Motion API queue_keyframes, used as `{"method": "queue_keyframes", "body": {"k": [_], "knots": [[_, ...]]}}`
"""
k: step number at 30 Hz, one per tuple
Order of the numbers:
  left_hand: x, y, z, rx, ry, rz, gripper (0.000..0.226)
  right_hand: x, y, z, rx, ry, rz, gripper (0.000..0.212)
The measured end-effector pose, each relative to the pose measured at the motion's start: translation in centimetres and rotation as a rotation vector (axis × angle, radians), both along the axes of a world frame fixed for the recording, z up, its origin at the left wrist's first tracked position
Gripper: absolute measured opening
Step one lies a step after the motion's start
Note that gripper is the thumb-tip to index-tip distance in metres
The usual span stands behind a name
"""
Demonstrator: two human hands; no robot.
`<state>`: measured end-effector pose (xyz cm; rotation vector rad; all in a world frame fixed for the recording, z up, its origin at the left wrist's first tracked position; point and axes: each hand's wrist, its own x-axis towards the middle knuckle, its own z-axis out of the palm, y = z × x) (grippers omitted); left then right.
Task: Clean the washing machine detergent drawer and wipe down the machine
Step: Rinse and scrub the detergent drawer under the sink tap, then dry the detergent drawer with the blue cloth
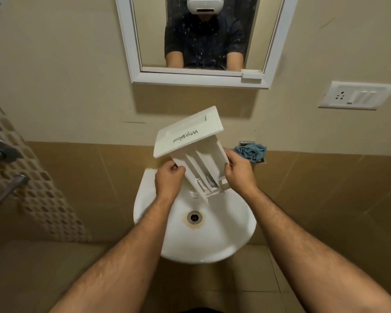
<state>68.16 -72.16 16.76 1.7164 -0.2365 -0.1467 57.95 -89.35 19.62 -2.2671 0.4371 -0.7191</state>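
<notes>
Fingers (229,160) gripping drawer (190,134) sides, above sink (196,245)

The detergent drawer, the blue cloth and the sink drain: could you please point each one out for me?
detergent drawer (190,129), head view, on its front panel.
blue cloth (251,152), head view, on its bunched middle.
sink drain (194,217), head view, on the metal grate.

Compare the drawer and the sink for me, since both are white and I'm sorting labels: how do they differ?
The drawer is boxy, with straight ribs and a flat front panel printed with a brand name; the sink is a rounded bowl. The drawer is held tilted in the air by both hands, left and right; the sink is fixed to the wall. The sink has a rust-stained drain; the drawer shows none. Both are white.
</notes>
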Motion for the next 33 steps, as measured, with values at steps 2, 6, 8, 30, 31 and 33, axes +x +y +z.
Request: {"method": "queue_keyframes", "body": {"k": [2,6,8,30,31,33], "knots": [[0.4,0.3,-0.9,0.002,0.039,-0.014,0.018,0.8,0.3,-1.1,0.029,0.074,-0.047,0.038],[1.2,0.8,-2.2,-0.040,0.126,-0.085,0.009,2.6,0.4,-2.1,0.070,0.141,-0.071,0.037],[1.6,0.8,-2.5,-0.106,0.183,-0.121,0.007,3.5,0.5,-2.1,0.111,0.153,-0.073,0.041],[3.9,-1.7,-6.5,-0.479,0.471,0.148,0.045,8.9,-7.3,-2.2,0.039,0.344,-0.020,0.045],[3.8,-2.0,-6.6,-0.481,0.461,0.180,0.045,8.8,-8.9,-2.1,-0.086,0.359,-0.072,0.045],[3.3,-2.8,-6.7,-0.492,0.449,0.243,0.044,8.4,-12.0,-2.2,-0.290,0.437,-0.159,0.050]]}}
